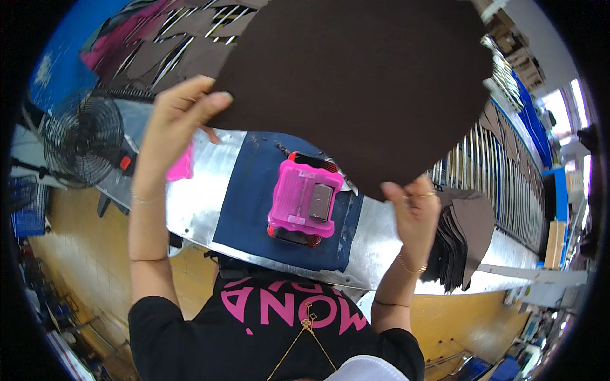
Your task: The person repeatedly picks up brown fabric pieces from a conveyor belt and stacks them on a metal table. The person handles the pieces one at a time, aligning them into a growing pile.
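Note:
Both hands hold up a large dark brown sheet (356, 70) with a curved outline, raised above the metal table. My left hand (181, 117) pinches its left corner between thumb and fingers. My right hand (416, 206) grips the lower edge on the right. Beneath the sheet, a pink plastic basket (283, 200) with a grey block (321, 200) in it sits on a dark blue mat (244, 209). Red and black parts show at the basket's ends. Just right of my right hand lies a stack of dark brown cut pieces (473, 232).
A black fan (84, 138) stands at the left end of the metal table (190, 213). Slatted racks (502, 171) carrying brown pieces run along the far and right sides. Something pink (182, 166) lies beside my left wrist. A blue crate (28, 206) is at far left.

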A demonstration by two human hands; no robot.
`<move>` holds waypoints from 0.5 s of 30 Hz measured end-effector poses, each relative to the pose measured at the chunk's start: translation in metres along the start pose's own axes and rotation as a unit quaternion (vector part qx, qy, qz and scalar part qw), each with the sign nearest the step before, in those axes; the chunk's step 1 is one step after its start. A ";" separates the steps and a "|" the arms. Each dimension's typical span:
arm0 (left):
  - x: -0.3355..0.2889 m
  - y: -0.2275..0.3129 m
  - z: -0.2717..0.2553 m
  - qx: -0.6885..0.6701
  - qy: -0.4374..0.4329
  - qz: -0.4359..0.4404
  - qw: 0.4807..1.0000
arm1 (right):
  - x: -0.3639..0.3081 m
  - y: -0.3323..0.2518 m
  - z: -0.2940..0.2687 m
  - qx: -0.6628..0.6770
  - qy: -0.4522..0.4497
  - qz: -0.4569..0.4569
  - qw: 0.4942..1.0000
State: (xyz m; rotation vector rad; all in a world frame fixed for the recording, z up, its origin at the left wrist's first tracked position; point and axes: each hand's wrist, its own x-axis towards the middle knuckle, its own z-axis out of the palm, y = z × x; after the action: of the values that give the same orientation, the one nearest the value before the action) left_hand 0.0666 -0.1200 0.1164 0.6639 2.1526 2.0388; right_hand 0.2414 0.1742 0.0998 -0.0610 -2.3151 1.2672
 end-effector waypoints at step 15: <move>-0.038 -0.005 -0.013 0.214 -0.065 0.005 0.975 | -0.045 0.064 0.018 -0.162 -0.053 -0.089 0.981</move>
State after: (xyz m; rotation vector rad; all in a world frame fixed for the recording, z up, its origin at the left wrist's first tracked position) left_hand 0.0947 -0.1465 0.1045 0.8265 2.5292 1.4869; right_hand 0.2605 0.1840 0.0220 0.1052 -2.5340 0.8172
